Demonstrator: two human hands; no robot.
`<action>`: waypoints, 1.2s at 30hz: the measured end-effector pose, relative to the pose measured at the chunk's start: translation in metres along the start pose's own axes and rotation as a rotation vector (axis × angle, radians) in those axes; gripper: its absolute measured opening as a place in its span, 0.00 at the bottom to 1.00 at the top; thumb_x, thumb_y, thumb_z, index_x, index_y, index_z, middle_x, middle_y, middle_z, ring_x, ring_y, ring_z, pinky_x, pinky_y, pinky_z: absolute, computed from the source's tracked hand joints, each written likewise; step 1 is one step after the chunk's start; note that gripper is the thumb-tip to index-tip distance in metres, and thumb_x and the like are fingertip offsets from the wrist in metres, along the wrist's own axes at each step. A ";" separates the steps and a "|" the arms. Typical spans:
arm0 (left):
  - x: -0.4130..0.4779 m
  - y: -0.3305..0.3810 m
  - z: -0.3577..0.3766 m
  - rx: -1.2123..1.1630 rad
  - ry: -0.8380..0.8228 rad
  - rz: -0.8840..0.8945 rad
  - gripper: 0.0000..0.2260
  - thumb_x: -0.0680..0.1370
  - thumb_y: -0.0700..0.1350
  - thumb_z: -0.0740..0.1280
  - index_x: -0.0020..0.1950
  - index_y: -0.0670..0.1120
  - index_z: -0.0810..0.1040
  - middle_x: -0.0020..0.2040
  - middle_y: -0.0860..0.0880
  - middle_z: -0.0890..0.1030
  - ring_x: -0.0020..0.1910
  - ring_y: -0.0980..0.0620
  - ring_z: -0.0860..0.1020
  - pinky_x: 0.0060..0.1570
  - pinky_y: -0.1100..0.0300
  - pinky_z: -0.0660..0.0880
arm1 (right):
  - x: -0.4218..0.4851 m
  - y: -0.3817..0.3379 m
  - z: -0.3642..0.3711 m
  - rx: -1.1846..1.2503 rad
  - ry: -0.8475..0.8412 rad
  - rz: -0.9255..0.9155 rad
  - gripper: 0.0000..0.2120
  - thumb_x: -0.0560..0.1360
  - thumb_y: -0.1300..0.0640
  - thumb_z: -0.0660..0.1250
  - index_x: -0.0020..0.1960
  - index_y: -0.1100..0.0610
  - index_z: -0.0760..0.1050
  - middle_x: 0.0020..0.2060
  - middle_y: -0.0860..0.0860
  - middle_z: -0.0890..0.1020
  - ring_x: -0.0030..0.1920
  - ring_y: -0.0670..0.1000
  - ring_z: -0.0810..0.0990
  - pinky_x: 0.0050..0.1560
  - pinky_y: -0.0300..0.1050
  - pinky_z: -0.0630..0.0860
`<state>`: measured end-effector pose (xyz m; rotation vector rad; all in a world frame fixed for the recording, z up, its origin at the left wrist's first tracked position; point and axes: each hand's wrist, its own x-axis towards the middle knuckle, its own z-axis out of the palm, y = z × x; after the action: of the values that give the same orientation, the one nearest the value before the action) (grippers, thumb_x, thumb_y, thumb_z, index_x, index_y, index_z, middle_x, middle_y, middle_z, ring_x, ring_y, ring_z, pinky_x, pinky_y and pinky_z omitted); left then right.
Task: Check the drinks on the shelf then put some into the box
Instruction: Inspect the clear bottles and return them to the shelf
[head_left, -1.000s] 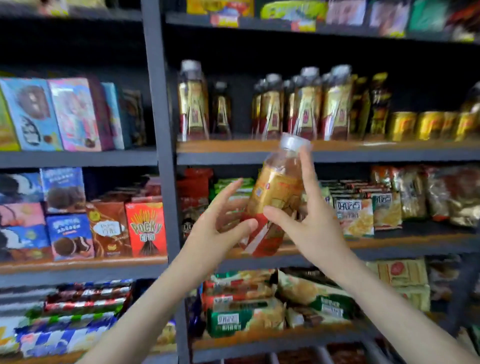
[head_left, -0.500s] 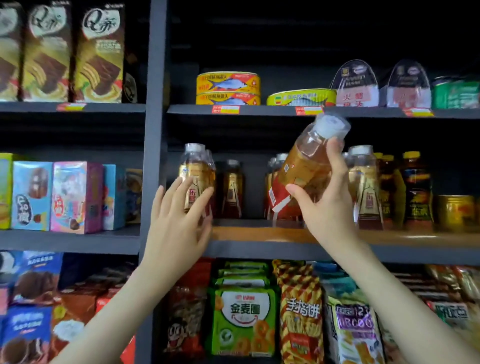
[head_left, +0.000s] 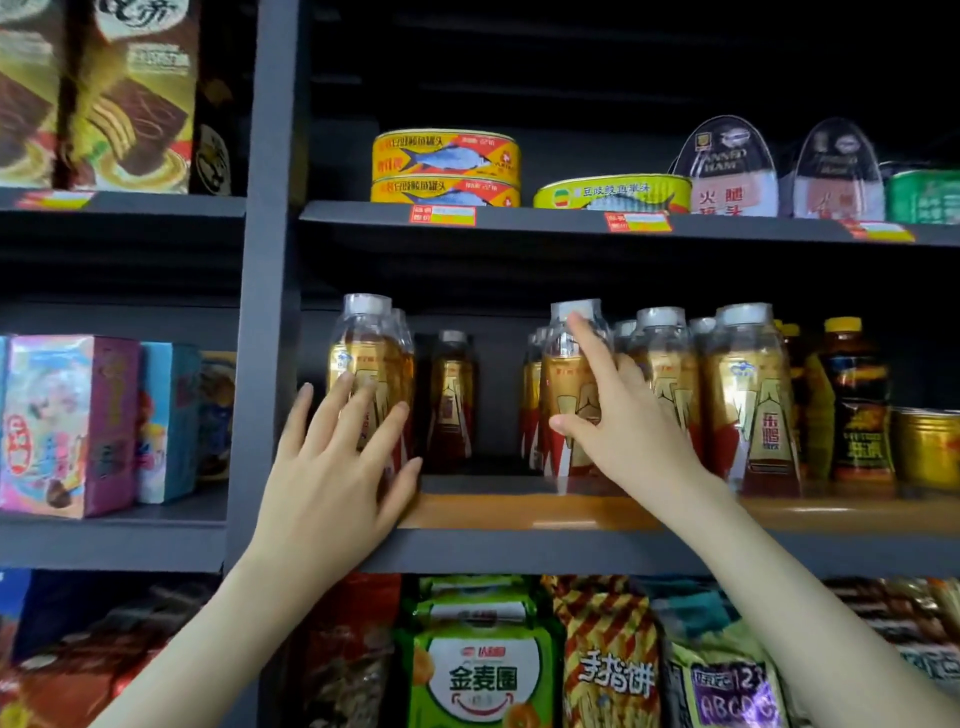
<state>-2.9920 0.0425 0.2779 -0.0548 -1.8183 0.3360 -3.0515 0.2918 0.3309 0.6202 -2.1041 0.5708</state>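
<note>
Nearest, note left grip (head_left: 337, 467), fingers straight and spread, holding nothing, tips at label of left bottle (head_left: 371, 343). Slightly further, to the right, find right grip (head_left: 628, 431) clamped on middle bottle (head_left: 563, 374), thumb on label, forefinger up along neck toward cap. Stand upright on shelf (head_left: 519, 512) both, long axis vertical, straight ahead of each palm. Cannot see any box; probably needs pull toward body, then lowering.

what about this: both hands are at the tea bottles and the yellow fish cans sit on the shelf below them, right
Not quite: in the head view the yellow fish cans sit on the shelf above the tea bottles, not below. The left hand is at one, the right hand holds another.
</note>
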 end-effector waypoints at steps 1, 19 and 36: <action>0.000 -0.001 0.001 0.009 -0.008 0.007 0.25 0.78 0.56 0.56 0.63 0.41 0.80 0.64 0.36 0.77 0.68 0.36 0.71 0.71 0.39 0.61 | 0.003 0.001 0.001 -0.005 -0.002 0.008 0.45 0.77 0.48 0.67 0.74 0.33 0.34 0.76 0.60 0.59 0.56 0.57 0.79 0.53 0.49 0.74; 0.036 -0.053 -0.010 0.065 0.157 -0.019 0.27 0.74 0.55 0.59 0.69 0.43 0.74 0.76 0.34 0.59 0.75 0.33 0.56 0.72 0.36 0.53 | 0.092 -0.082 0.088 -0.296 -0.206 -0.045 0.50 0.76 0.58 0.67 0.76 0.44 0.29 0.77 0.55 0.34 0.77 0.61 0.43 0.73 0.58 0.54; 0.034 -0.054 -0.005 0.149 0.056 0.032 0.38 0.63 0.66 0.74 0.67 0.47 0.77 0.69 0.41 0.74 0.76 0.33 0.55 0.69 0.29 0.54 | 0.179 -0.051 0.180 -0.020 -0.479 0.232 0.49 0.74 0.45 0.71 0.73 0.32 0.33 0.73 0.51 0.25 0.75 0.69 0.40 0.71 0.69 0.55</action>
<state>-2.9890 -0.0013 0.3247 0.0104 -1.7334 0.4870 -3.2213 0.1058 0.3913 0.5425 -2.6541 0.5674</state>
